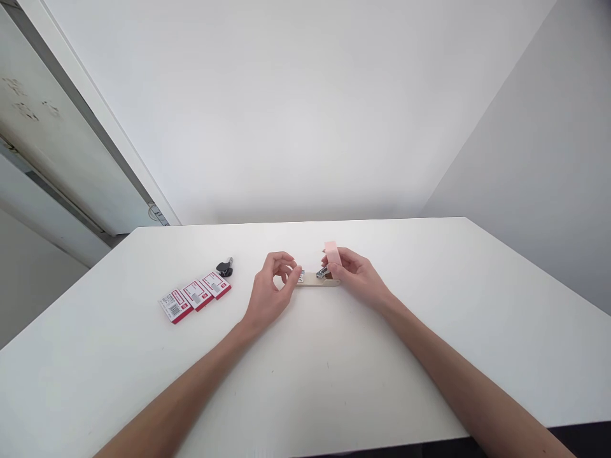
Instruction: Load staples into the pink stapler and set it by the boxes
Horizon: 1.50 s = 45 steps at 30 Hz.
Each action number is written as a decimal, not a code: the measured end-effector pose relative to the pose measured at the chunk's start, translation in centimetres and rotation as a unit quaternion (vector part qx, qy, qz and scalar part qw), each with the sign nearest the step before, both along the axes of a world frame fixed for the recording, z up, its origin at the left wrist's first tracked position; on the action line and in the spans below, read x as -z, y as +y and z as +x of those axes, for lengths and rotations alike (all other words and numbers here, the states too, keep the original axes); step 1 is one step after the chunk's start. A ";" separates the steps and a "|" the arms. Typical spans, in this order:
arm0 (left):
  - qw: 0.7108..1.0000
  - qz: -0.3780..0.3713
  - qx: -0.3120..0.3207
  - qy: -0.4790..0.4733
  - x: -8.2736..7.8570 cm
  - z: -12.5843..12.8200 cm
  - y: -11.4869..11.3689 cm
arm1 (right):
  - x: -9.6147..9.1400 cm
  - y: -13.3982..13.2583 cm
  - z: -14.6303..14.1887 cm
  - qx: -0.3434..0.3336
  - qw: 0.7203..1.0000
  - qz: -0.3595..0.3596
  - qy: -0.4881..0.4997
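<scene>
A small stapler (316,278) lies on the white table (429,356), its cream base flat and its pink top (331,252) swung up and open. My right hand (356,275) grips the hinge end of the stapler and holds the pink top upright. My left hand (273,287) is at the other end, thumb and forefinger pinched close to the metal tip of the base; whether they hold staples is too small to tell.
Three red-and-white staple boxes (195,295) lie in a row to the left. A small black clip-like thing (224,268) sits just behind them. Walls close off the far and right sides; the table's near edge is at the bottom.
</scene>
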<state>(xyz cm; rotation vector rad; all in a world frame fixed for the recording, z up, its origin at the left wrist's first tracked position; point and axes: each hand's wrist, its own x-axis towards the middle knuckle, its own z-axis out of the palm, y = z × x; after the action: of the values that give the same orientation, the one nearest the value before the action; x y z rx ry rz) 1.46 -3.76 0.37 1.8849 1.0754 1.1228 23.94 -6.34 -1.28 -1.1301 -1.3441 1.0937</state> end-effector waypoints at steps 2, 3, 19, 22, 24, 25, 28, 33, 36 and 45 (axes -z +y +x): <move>1.000 -0.010 -0.004 -0.002 0.0 0.0 0.0 | 0.1 0.1 0.0 0.033 0.999 0.005 -0.017; 1.000 -0.012 -0.003 -0.002 0.0 0.0 0.0 | 0.1 0.1 0.1 0.047 0.999 0.005 -0.026; 1.000 -0.016 0.010 0.008 0.4 0.2 0.1 | 0.4 0.2 0.3 0.135 0.983 0.035 -0.120; 1.000 -0.017 0.019 0.014 0.5 0.2 0.1 | 0.8 0.4 0.3 0.133 0.983 0.033 -0.124; 0.999 -0.018 0.024 0.016 0.6 0.2 0.1 | 0.9 0.4 0.2 0.127 0.985 0.026 -0.117; 0.999 -0.018 0.026 0.017 0.7 0.2 0.2 | 1.0 0.4 0.2 0.119 0.986 0.027 -0.114; 0.999 -0.022 0.029 0.020 0.8 0.1 0.3 | 1.1 0.2 0.0 0.075 0.988 0.041 -0.131; 0.999 -0.025 0.026 0.020 0.7 0.0 0.2 | 1.0 -0.4 -0.7 0.005 0.983 0.080 -0.168; 0.999 -0.023 0.033 0.014 0.6 0.1 0.1 | 0.5 -0.7 -1.1 0.054 0.967 0.161 -0.191; 0.992 -0.040 0.123 -0.012 0.5 0.1 -0.3 | 0.3 -1.5 -2.0 0.054 0.941 0.235 -0.239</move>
<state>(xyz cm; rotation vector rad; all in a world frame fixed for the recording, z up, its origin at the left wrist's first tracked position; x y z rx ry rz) 1.61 -4.09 -0.11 1.8766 0.8348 0.9466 21.90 -7.83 -1.60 -1.1212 -1.7757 0.3806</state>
